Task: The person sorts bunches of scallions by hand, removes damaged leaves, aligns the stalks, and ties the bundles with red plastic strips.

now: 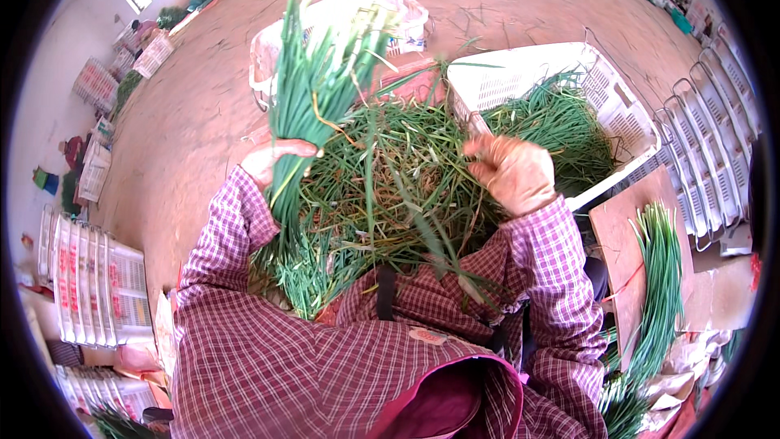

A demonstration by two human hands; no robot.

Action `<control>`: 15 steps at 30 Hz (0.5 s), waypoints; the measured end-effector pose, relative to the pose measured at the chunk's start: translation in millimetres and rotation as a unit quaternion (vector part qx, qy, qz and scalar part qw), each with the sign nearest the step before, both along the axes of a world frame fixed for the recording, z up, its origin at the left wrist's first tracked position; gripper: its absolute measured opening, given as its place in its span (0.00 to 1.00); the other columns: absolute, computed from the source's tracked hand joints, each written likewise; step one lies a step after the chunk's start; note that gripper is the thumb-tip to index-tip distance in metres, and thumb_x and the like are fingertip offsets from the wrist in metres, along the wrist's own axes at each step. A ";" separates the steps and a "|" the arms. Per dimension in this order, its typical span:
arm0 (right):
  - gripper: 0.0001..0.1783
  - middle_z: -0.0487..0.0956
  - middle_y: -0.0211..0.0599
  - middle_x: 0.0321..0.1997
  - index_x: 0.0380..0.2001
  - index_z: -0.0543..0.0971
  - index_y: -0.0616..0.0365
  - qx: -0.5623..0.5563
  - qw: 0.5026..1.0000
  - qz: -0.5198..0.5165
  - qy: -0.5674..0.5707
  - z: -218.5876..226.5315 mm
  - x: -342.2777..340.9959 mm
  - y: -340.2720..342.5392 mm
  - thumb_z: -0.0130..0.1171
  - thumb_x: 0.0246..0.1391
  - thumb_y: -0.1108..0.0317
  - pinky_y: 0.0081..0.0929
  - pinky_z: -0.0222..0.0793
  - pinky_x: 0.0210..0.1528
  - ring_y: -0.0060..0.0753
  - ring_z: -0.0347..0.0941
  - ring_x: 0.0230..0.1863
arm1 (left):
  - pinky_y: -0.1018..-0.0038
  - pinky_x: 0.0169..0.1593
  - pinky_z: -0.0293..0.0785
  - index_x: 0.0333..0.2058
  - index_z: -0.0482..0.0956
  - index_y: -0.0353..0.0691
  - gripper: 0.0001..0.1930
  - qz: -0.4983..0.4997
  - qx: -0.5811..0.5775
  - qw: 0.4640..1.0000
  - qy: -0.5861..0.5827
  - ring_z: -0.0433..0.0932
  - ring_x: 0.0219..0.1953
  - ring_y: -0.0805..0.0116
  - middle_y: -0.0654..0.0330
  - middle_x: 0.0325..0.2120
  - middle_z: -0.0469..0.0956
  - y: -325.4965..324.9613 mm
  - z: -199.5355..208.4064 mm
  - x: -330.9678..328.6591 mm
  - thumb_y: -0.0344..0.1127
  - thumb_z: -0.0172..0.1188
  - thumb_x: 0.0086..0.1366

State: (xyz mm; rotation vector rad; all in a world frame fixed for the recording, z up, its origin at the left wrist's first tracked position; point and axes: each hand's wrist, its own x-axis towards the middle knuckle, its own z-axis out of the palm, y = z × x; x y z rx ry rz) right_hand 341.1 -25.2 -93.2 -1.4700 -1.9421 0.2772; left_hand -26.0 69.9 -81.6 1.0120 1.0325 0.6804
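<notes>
My left hand (280,161) is closed around a thick bunch of chives (313,106), held upright with the pale cut ends at the top. Some yellowed strands hang off its side. To the right, my right hand (516,172) has its fingers curled in toward the thumb; whether anything thin is between them cannot be made out. A few loose green blades (426,223), smeared by motion, are in the air between my hands. Below lies a heap of loose chive leaves and dry bits (398,175), spread in front of my lap.
A white plastic crate (520,73) of chives stands just beyond my right hand. Another white crate (410,20) is behind the bunch. At right, long chives (662,276) lie on a brown board (621,236). Stacked white crates (707,130) stand farther right, more crates (101,284) at left.
</notes>
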 end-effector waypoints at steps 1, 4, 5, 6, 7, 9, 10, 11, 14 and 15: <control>0.14 0.79 0.32 0.23 0.36 0.80 0.48 0.024 0.999 -0.019 -0.016 9.9 -2.9 7.9 0.65 0.42 0.66 0.29 0.72 0.31 0.33 0.76 0.25 | 0.73 0.28 0.77 0.47 0.71 0.34 0.26 0.001 -0.002 1.000 0.000 0.79 0.26 0.67 0.53 0.29 0.80 -4.2 0.6 6.1 0.21 0.65 0.46; 0.15 0.80 0.31 0.25 0.39 0.78 0.52 -0.042 0.968 0.015 0.248 44.3 -21.5 15.1 0.63 0.46 0.64 0.24 0.71 0.32 0.25 0.76 0.27 | 0.72 0.34 0.79 0.51 0.68 0.33 0.32 0.028 0.061 0.997 0.037 0.80 0.29 0.64 0.52 0.31 0.80 -24.4 8.3 21.3 0.15 0.63 0.42; 0.14 0.80 0.30 0.25 0.39 0.78 0.53 0.033 0.957 0.015 0.289 47.0 -25.7 18.5 0.62 0.47 0.63 0.22 0.71 0.32 0.24 0.76 0.26 | 0.72 0.34 0.79 0.51 0.68 0.33 0.32 0.021 0.061 0.997 0.036 0.80 0.29 0.64 0.52 0.31 0.80 -26.4 9.3 28.9 0.15 0.63 0.42; 0.14 0.80 0.30 0.25 0.37 0.78 0.54 0.042 0.960 -0.016 0.276 54.0 -29.4 17.8 0.62 0.48 0.62 0.22 0.71 0.32 0.24 0.76 0.26 | 0.72 0.35 0.78 0.51 0.68 0.33 0.33 0.014 0.078 0.996 0.035 0.80 0.30 0.65 0.52 0.31 0.80 -30.5 11.2 39.8 0.15 0.63 0.42; 0.13 0.80 0.30 0.24 0.36 0.78 0.55 0.047 0.963 -0.045 0.262 59.1 -32.1 17.4 0.62 0.48 0.61 0.22 0.71 0.32 0.24 0.76 0.25 | 0.73 0.36 0.78 0.52 0.68 0.33 0.33 0.010 0.093 0.995 0.034 0.80 0.30 0.65 0.52 0.32 0.80 -35.4 12.6 50.5 0.16 0.64 0.42; 0.14 0.80 0.30 0.23 0.35 0.78 0.56 0.029 0.949 -0.020 0.312 51.6 -34.0 28.1 0.63 0.48 0.59 0.21 0.71 0.31 0.25 0.76 0.25 | 0.73 0.37 0.78 0.51 0.68 0.33 0.32 -0.001 0.085 0.996 0.015 0.80 0.31 0.65 0.53 0.33 0.80 -38.7 16.7 66.5 0.17 0.64 0.43; 0.18 0.79 0.30 0.22 0.35 0.77 0.56 0.026 0.952 -0.009 0.304 51.0 -39.5 28.1 0.65 0.45 0.56 0.21 0.71 0.31 0.25 0.76 0.25 | 0.73 0.43 0.74 0.52 0.67 0.33 0.33 -0.015 0.061 0.997 0.033 0.78 0.36 0.67 0.55 0.37 0.78 -38.5 18.2 67.7 0.18 0.65 0.43; 0.21 0.79 0.31 0.22 0.36 0.76 0.56 -0.012 0.966 -0.050 0.252 60.6 -46.9 22.5 0.66 0.43 0.54 0.23 0.71 0.32 0.27 0.76 0.26 | 0.73 0.49 0.71 0.53 0.66 0.34 0.34 -0.028 0.036 0.998 0.051 0.77 0.41 0.68 0.57 0.41 0.77 -38.6 19.3 68.5 0.19 0.66 0.44; 0.18 0.80 0.32 0.24 0.34 0.77 0.54 -0.039 0.976 -0.069 0.204 53.5 -59.6 32.6 0.66 0.43 0.56 0.30 0.71 0.31 0.33 0.76 0.27 | 0.75 0.48 0.71 0.51 0.69 0.34 0.30 -0.052 0.077 0.995 0.030 0.77 0.40 0.70 0.59 0.40 0.78 -39.7 13.9 69.7 0.20 0.66 0.45; 0.18 0.80 0.32 0.24 0.34 0.77 0.54 -0.041 0.976 -0.068 0.204 43.7 -59.4 40.2 0.66 0.43 0.56 0.30 0.71 0.31 0.33 0.76 0.27 | 0.75 0.47 0.71 0.50 0.71 0.35 0.29 -0.061 0.091 0.994 0.018 0.77 0.39 0.70 0.59 0.40 0.78 -40.6 12.9 69.9 0.20 0.65 0.45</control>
